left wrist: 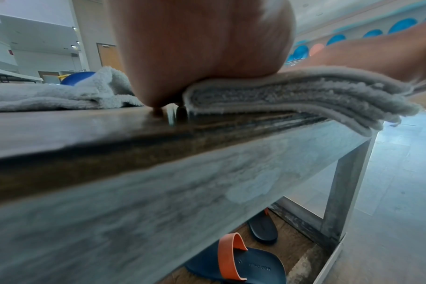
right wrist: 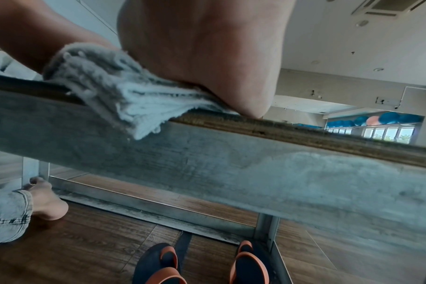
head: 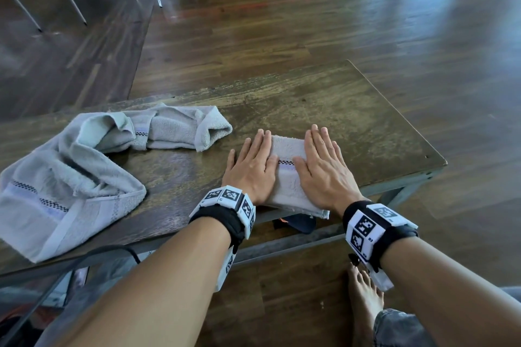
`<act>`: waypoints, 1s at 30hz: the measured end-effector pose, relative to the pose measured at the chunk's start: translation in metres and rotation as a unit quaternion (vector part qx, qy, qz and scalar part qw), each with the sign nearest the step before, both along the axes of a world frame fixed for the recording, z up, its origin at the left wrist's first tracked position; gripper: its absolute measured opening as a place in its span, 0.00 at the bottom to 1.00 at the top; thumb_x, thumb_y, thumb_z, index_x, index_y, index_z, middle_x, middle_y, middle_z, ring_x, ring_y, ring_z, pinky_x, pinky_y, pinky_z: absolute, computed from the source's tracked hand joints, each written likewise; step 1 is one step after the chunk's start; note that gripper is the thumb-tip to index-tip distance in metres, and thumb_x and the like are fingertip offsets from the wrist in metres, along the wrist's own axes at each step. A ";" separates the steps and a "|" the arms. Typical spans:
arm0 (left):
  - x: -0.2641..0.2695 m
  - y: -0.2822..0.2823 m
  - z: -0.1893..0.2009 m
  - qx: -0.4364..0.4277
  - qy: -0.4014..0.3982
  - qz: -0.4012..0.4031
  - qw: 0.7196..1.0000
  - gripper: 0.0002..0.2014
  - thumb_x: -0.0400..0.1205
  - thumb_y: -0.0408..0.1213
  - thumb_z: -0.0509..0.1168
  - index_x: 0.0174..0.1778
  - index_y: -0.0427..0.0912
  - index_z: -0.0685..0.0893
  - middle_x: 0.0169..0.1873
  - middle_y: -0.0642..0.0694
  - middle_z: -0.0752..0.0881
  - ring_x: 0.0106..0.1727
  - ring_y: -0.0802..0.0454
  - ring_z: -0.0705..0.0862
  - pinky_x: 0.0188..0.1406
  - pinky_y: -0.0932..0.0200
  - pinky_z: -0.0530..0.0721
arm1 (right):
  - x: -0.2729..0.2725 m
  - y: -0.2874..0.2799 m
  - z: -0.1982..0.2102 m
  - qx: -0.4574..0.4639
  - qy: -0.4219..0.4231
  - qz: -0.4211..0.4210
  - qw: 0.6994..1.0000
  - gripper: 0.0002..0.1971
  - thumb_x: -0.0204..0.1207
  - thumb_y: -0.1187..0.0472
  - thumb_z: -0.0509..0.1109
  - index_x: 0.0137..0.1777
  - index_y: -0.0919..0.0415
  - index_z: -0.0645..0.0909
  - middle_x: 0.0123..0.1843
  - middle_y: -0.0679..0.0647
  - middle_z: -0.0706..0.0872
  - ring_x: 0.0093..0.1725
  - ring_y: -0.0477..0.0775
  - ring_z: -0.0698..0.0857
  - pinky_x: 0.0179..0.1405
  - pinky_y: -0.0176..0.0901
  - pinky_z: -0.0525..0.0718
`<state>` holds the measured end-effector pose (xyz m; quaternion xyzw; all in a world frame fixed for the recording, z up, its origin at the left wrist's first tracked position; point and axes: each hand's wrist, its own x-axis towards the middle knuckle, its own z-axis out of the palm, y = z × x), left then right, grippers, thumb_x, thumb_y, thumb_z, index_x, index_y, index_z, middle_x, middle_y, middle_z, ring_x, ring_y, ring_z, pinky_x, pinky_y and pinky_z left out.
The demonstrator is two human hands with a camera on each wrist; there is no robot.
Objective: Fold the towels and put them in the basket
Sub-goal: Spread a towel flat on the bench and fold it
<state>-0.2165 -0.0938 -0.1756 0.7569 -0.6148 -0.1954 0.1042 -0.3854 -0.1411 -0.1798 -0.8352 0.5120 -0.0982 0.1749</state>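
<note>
While both palms lay flat on the folded towel (head: 287, 166), the left hand (head: 252, 167) and the right hand (head: 324, 169) kept their fingers straight, so neither grip was clenched round anything; each simply pressed the cloth down onto the surface (head: 338, 110). The folded towel sat at the near edge of the surface, one corner drooping over that edge, and the left wrist view showed its stacked layers (left wrist: 292, 96) edge-on beneath the heel of the left hand (left wrist: 202, 48). Three towels could be counted: the folded one, a crumpled towel (head: 180, 128) just left of the folded towel and farther from the person, and a large loose towel (head: 62, 186) well to the left of it, cut off by the picture's edge. Each bore a thin checkered band. No basket could be made out in any view. Under the surface, below the folded towel, lay two dark blue sandals with orange straps (right wrist: 158, 265); one (left wrist: 243, 263) carried small printing on its sole, seen upside down and too blurred to read surely. Both wrists wore black bands with square black-and-white coded markers (head: 231, 196). The right wrist view showed the heel of the right hand (right wrist: 207, 57) on the towel's frayed corner (right wrist: 124, 100), with the fingers hidden. A bare foot (head: 363, 298) rested on the floor near the folded towel's side of the surface.
</note>
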 end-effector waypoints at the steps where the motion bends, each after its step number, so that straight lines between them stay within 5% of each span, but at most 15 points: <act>1: 0.002 0.001 0.000 0.005 0.005 0.004 1.000 0.28 0.90 0.55 0.35 0.87 0.60 0.36 0.87 0.60 0.37 0.87 0.60 0.37 0.87 0.46 0.36 | 0.000 0.000 0.000 0.002 -0.002 -0.004 1.000 0.35 0.90 0.43 0.43 0.90 0.61 0.38 0.91 0.52 0.34 0.89 0.48 0.32 0.85 0.44 0.31; 11: 0.005 0.004 0.005 0.014 0.014 0.049 0.999 0.30 0.91 0.52 0.37 0.89 0.47 0.41 0.88 0.53 0.41 0.88 0.57 0.37 0.87 0.48 0.38 | 0.000 0.004 -0.004 -0.006 0.010 -0.069 0.998 0.41 0.87 0.38 0.44 0.90 0.64 0.37 0.90 0.61 0.33 0.89 0.56 0.31 0.87 0.53 0.32; 14: -0.003 0.003 0.011 -0.010 0.014 0.084 0.996 0.29 0.91 0.52 0.42 0.87 0.44 0.54 0.89 0.50 0.49 0.89 0.53 0.44 0.87 0.45 0.42 | 0.003 0.010 -0.004 -0.008 0.018 -0.137 0.990 0.46 0.84 0.33 0.44 0.89 0.67 0.36 0.90 0.70 0.36 0.89 0.63 0.35 0.87 0.57 0.33; 16: -0.009 0.003 0.017 -0.047 0.020 0.121 0.991 0.26 0.90 0.52 0.50 0.80 0.41 0.67 0.85 0.45 0.64 0.87 0.46 0.57 0.86 0.42 0.52 | 0.005 0.014 -0.004 0.001 0.010 -0.164 0.986 0.47 0.84 0.32 0.45 0.89 0.67 0.35 0.89 0.71 0.39 0.89 0.65 0.36 0.87 0.58 0.33; 19: -0.013 0.001 0.026 -0.083 0.013 0.171 0.982 0.21 0.85 0.51 0.60 0.63 0.36 0.78 0.66 0.41 0.80 0.70 0.42 0.77 0.72 0.41 0.74 | 0.006 0.015 -0.001 0.025 0.001 -0.168 0.986 0.46 0.84 0.33 0.47 0.89 0.64 0.36 0.90 0.71 0.40 0.90 0.65 0.37 0.87 0.59 0.34; 22: -0.014 0.002 0.039 -0.080 0.028 0.191 0.978 0.18 0.81 0.49 0.66 0.48 0.35 0.81 0.60 0.36 0.80 0.64 0.38 0.79 0.60 0.44 0.81 | 0.006 0.018 0.005 0.056 -0.016 -0.163 0.985 0.44 0.85 0.35 0.47 0.90 0.61 0.36 0.90 0.69 0.39 0.90 0.64 0.36 0.87 0.60 0.35; 24: -0.014 0.005 0.049 -0.106 0.081 0.188 0.973 0.15 0.78 0.48 0.66 0.36 0.39 0.76 0.46 0.39 0.83 0.49 0.40 0.84 0.38 0.51 0.80 | 0.007 0.023 0.012 0.074 -0.040 -0.165 0.983 0.42 0.86 0.35 0.46 0.90 0.59 0.38 0.91 0.67 0.41 0.90 0.63 0.37 0.88 0.60 0.36; 26: -0.013 0.011 0.063 -0.127 0.161 0.175 0.963 0.13 0.79 0.49 0.64 0.43 0.41 0.76 0.39 0.47 0.81 0.37 0.49 0.82 0.27 0.55 0.72 | 0.009 0.031 0.021 0.085 -0.091 -0.182 0.975 0.43 0.85 0.32 0.45 0.90 0.57 0.38 0.91 0.65 0.46 0.90 0.62 0.42 0.88 0.61 0.40; 30: -0.001 0.026 0.091 -0.137 0.234 0.118 0.955 0.12 0.81 0.45 0.62 0.53 0.42 0.74 0.36 0.50 0.79 0.33 0.53 0.78 0.30 0.55 0.70 | 0.024 0.043 0.042 0.091 -0.112 -0.220 0.965 0.45 0.79 0.24 0.46 0.86 0.55 0.44 0.86 0.70 0.60 0.86 0.69 0.60 0.84 0.66 0.57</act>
